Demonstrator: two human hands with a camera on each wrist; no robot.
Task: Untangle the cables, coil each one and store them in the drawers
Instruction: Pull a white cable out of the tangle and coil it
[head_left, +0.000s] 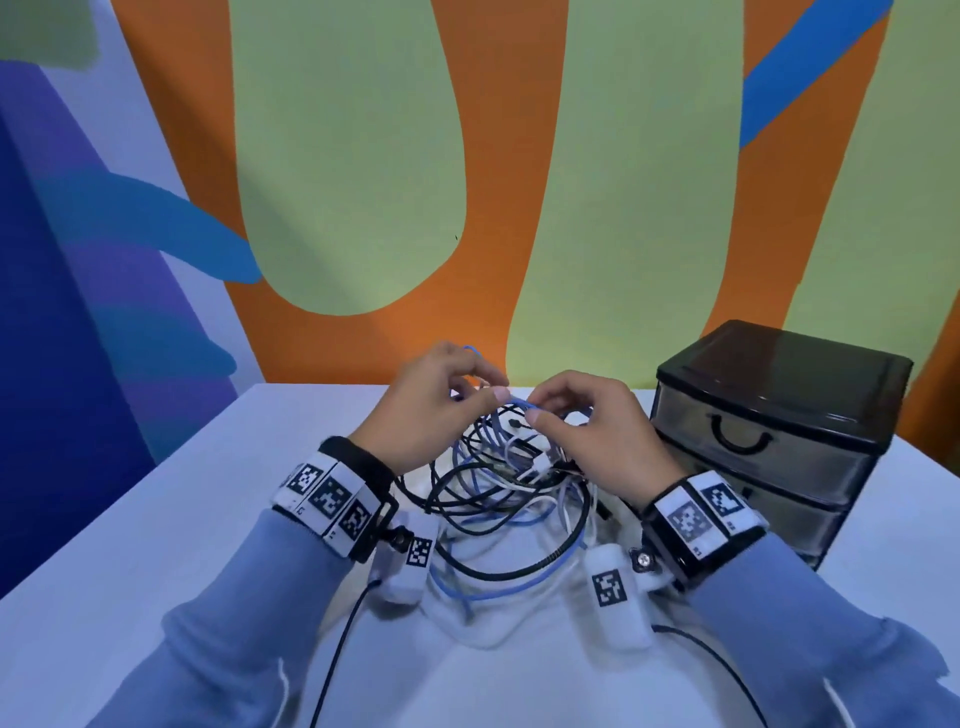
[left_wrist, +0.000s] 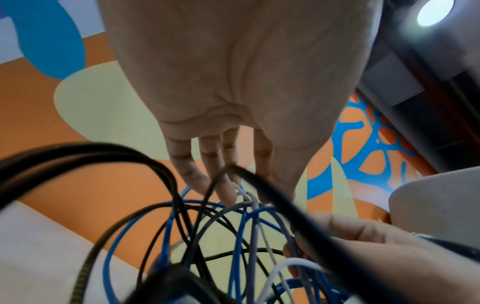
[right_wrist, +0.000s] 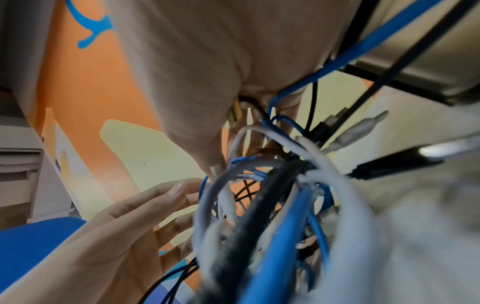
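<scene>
A tangle of black, white and blue cables (head_left: 498, 493) is shown on the white table (head_left: 156, 519), lifted at its top between the two hands. A blue cable (head_left: 519, 402) is pinched at the top of the heap by the left hand (head_left: 426, 415) with thumb and forefinger, and its neighbouring stretch is grasped by the curled fingers of the right hand (head_left: 597, 436). The rest of the tangle is draped downward between the wrists, with loops spread toward the table's near edge.

A black three-drawer unit (head_left: 779, 426) with smoky translucent drawer fronts is placed to the right of the heap, just beside the right hand; all drawers are seen closed. A wall painted orange, pale green and blue (head_left: 363, 156) is seen behind the table. White marker-tagged bands are worn on both wrists.

In the left wrist view, the left fingers (left_wrist: 215, 164) are shown reaching down into crossing strands, a thick black cable (left_wrist: 298, 216) passing across the foreground. In the right wrist view alone, several plug ends are disclosed: a silver connector (right_wrist: 358, 131) and a black connector (right_wrist: 397, 164) projecting from the bundle, which is blurred nearest the lens.
</scene>
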